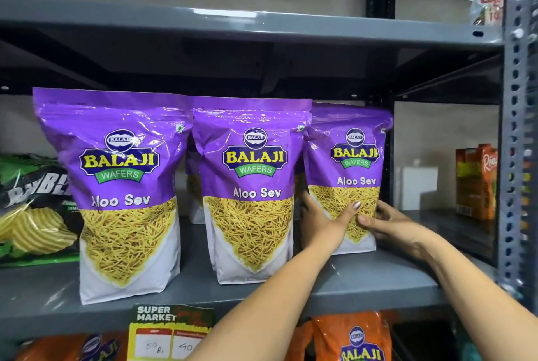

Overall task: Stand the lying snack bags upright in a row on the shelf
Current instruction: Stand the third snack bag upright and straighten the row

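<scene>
Grey steel shelf (349, 279) carries three purple Aloo Sev bags upright in a row. Rightmost Aloo Sev bag (349, 156) stands between both sets of fingers, long axis vertical: left hand (321, 222) clasps its lower left edge, right hand (390, 223) its lower right. Bag sits further back than its neighbours; both hands equally near.
</scene>
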`<action>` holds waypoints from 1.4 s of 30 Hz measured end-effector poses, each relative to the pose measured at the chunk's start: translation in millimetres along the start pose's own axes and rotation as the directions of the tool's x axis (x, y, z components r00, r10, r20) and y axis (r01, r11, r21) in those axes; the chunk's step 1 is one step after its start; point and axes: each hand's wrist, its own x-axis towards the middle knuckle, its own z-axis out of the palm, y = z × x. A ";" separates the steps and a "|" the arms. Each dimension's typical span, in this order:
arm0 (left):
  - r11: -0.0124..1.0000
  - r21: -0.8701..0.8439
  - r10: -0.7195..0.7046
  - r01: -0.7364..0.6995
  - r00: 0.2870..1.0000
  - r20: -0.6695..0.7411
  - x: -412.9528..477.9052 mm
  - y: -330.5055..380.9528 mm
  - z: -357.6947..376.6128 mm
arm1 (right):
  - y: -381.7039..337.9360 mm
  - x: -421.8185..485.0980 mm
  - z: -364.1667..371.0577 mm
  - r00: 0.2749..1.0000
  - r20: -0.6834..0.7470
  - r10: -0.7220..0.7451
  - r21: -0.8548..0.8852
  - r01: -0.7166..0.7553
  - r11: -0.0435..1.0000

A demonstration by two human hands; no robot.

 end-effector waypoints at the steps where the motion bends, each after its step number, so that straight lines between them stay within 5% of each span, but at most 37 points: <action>1: 1.000 0.003 0.008 -0.008 1.000 0.015 -4.0 3.4 -2.1 | -0.6 -3.0 -1.3 1.000 0.000 0.000 -0.007 0.000 1.000; 20: 0.996 0.086 0.017 -0.024 0.996 0.089 -52.7 25.1 -16.9 | -23.3 -65.6 -3.6 1.000 -0.024 0.009 -0.154 -0.012 0.988; 24: 0.982 0.143 0.114 -0.126 0.990 0.086 -73.9 32.4 -28.1 | -34.0 -78.3 11.2 0.982 -0.167 -0.087 -0.307 0.032 0.951; 26: 0.930 0.236 0.280 -0.282 0.959 0.040 -94.3 31.4 -40.1 | -37.7 -84.2 18.0 0.907 -0.349 -0.235 -0.322 0.119 0.939; 28: 0.863 0.283 0.443 -0.418 0.896 -0.025 -115.2 28.8 -62.7 | -40.3 -91.6 27.0 0.753 -0.484 -0.447 -0.273 0.355 0.894; 30: 0.835 0.245 0.539 -0.493 0.823 -0.180 -122.8 20.5 -95.0 | -42.6 -96.7 45.6 0.553 -0.571 -0.607 -0.341 0.513 0.788; 32: 0.834 0.254 0.551 -0.489 0.731 -0.402 -111.4 2.0 -127.6 | -43.4 -96.5 69.5 0.458 -0.588 -0.667 -0.421 0.531 0.735; 35: 0.913 0.200 0.406 -0.357 0.735 -0.543 -81.1 -20.8 -158.8 | -39.6 -89.8 115.1 0.575 -0.445 -0.687 -0.456 0.514 0.726; 39: 0.981 0.009 0.179 -0.196 0.873 -0.454 -56.5 -33.8 -167.6 | -29.6 -70.4 166.6 0.819 -0.218 -0.531 -0.482 0.382 0.788; 42: 0.988 -0.107 0.068 -0.109 0.942 -0.330 -51.4 -31.9 -167.1 | -18.7 -55.3 179.1 0.919 -0.101 -0.381 -0.447 0.300 0.843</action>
